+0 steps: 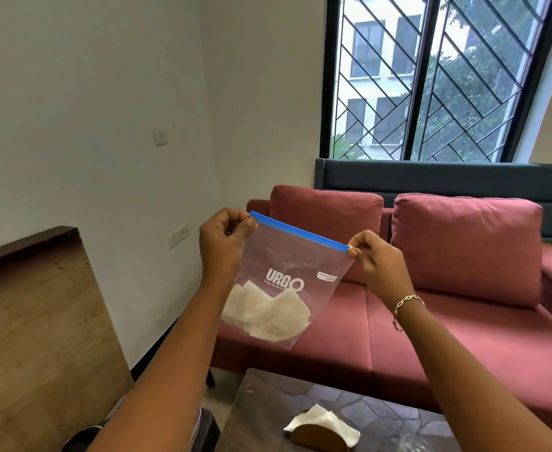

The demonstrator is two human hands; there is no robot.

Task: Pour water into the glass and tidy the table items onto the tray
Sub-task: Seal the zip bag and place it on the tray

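Clear zip bag — left hand, right hand pinching corners

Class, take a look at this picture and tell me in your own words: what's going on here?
A person holds a clear zip bag up in front of a red sofa. The left-hand grip pinches one end of its blue zip strip, the right-hand grip the other. Some white pieces lie in the bag's bottom. Below, on the table, stand a napkin holder and part of a glass.
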